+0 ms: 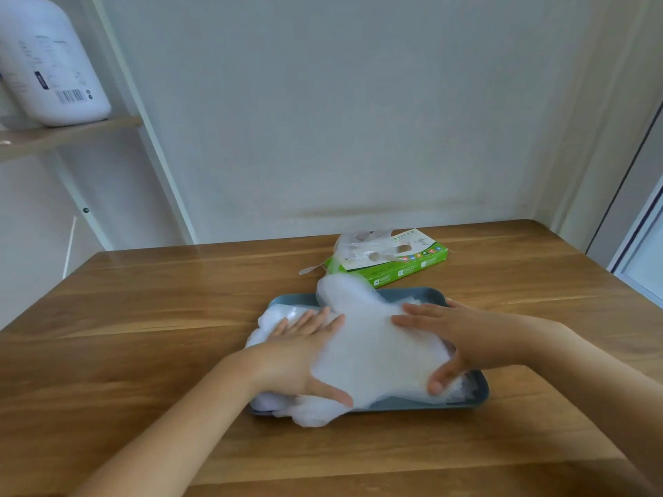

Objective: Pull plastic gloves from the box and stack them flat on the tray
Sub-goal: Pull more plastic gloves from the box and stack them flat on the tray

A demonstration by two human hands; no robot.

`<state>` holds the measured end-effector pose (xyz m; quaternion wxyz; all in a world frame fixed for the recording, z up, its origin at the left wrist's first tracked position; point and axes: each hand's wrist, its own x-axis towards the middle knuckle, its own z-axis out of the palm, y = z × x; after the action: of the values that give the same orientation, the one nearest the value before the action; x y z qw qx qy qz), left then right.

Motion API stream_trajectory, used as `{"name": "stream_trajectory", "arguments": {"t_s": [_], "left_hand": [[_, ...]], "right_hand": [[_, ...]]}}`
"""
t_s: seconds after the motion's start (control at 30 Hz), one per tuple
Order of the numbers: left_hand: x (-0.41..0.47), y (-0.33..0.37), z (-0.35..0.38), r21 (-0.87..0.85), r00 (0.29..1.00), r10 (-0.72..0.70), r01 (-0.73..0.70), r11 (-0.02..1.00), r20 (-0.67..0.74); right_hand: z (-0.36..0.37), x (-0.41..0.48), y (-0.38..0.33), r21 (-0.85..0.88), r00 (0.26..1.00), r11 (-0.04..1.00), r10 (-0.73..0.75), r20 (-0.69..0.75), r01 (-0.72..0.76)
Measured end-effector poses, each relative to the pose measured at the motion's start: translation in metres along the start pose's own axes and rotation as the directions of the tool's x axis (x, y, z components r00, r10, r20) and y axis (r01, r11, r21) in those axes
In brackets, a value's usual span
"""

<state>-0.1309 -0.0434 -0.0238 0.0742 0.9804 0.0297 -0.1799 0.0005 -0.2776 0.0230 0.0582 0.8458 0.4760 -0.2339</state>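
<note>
A pile of translucent white plastic gloves [373, 349] lies on a blue-grey tray [477, 396] in the middle of the wooden table. My left hand [297, 356] presses flat on the pile's left side, fingers straight and spread. On the pile's right side my right hand [459, 335] rests flat, its thumb pointing down toward the tray's near edge. The gloves spill over the tray's left and far edges. Behind the tray lies the green and white glove box [401, 263], with a glove sticking out of its top opening.
The wooden table [143, 335] reaches a plain wall at the back. To the left stands a white shelf frame with a big white container [46, 62] on a wooden board. A door or window frame shows at the right edge.
</note>
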Motion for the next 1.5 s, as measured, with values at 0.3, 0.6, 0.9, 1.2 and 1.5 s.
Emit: {"name": "stream_trajectory", "arguments": {"t_s": [0.3, 0.6, 0.9, 1.2, 1.5], "left_hand": [[-0.015, -0.024, -0.070, -0.378, 0.998, -0.017, -0.009, 0.926, -0.066], [0.068, -0.026, -0.079, -0.518, 0.885, -0.145, -0.121, 0.847, -0.443], [0.089, -0.012, -0.068, -0.416, 0.926, -0.006, -0.164, 0.895, -0.378], [0.079, -0.006, -0.075, -0.447, 0.892, -0.080, -0.143, 0.883, -0.445], [0.032, 0.048, -0.100, -0.526, 0.698, -0.160, -0.349, 0.775, -0.698]], "right_hand": [[-0.027, 0.033, 0.024, 0.243, 0.873, 0.968, 0.068, -0.483, 0.059], [-0.056, 0.119, 0.040, 0.377, 0.748, 0.919, 0.169, -0.642, 0.116], [-0.044, 0.168, 0.041, 0.331, 0.670, 0.929, 0.138, -0.730, 0.168], [-0.080, 0.112, 0.037, 0.496, 0.504, 0.798, 0.291, -0.814, 0.342], [-0.100, 0.025, -0.011, 0.537, 0.627, 0.690, 0.152, -0.764, 0.485]]}}
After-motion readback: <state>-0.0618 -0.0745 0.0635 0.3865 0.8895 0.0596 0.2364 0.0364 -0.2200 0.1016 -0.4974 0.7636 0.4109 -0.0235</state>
